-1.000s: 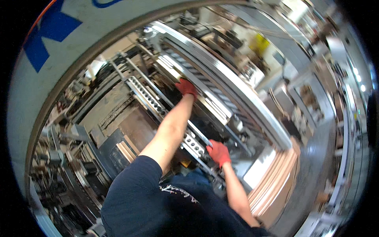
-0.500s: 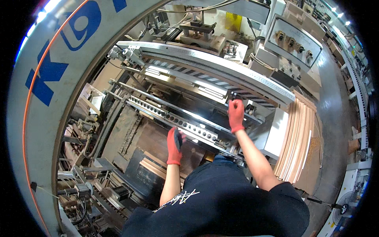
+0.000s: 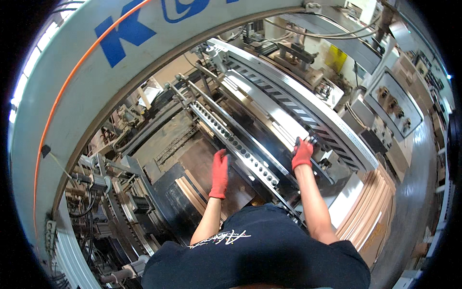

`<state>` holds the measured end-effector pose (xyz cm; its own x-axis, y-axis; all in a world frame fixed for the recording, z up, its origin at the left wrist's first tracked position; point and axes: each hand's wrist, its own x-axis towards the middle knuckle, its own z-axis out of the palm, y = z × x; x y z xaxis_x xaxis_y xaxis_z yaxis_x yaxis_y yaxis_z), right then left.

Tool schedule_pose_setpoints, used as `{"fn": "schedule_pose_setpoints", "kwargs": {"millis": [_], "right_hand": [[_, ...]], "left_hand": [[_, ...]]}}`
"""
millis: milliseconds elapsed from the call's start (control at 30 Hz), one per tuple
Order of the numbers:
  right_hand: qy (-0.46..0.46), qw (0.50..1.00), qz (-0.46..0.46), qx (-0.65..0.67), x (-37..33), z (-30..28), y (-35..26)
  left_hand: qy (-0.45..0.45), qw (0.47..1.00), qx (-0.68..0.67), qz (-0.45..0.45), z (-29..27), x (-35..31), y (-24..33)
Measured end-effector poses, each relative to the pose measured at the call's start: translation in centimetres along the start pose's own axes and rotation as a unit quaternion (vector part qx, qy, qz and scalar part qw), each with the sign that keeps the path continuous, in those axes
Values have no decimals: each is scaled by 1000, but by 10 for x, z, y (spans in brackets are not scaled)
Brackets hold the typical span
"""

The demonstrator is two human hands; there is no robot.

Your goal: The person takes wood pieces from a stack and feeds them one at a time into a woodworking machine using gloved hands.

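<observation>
Both my hands wear red gloves with dark palms. My left hand [image 3: 219, 176] hangs over the dark machine bed with its fingers stretched out, holding nothing that I can see. Beside it runs a metal bar with a row of black round knobs [image 3: 236, 144]. My right hand [image 3: 302, 154] is at the near right end of a long rail with pale strips [image 3: 284, 135], close to some small black fittings [image 3: 313, 140]. Its fingers are curled, and whether it grips a fitting or something small is hidden.
A stack of long wooden strips [image 3: 368, 204] lies at the right. More wooden strips [image 3: 190, 193] rest on the black bed at the left. A grey machine arch [image 3: 72, 96] with an orange hose curves over the left side. A control box with knobs [image 3: 395, 103] stands at the far right.
The view has turned, so the machine appears shifted and tilted. My right hand has come lower, beside the rail's end fittings. My left hand has straightened and drawn away from the knobbed bar.
</observation>
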<state>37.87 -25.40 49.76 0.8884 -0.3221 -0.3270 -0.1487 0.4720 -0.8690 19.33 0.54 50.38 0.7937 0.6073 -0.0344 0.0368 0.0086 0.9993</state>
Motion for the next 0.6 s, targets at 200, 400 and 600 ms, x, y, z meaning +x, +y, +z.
{"fn": "schedule_pose_setpoints", "kwargs": {"millis": [200, 400, 600], "right_hand": [[-117, 964, 236, 40, -113, -11, 34], [-209, 902, 379, 6, -187, 4, -34], [-298, 861, -251, -327, -135, 7, -15]], "left_hand": [[-22, 961, 252, 115, 67, 2, 67], [30, 903, 425, 51, 118, 9, 54], [38, 960, 232, 150, 98, 15, 40]]}}
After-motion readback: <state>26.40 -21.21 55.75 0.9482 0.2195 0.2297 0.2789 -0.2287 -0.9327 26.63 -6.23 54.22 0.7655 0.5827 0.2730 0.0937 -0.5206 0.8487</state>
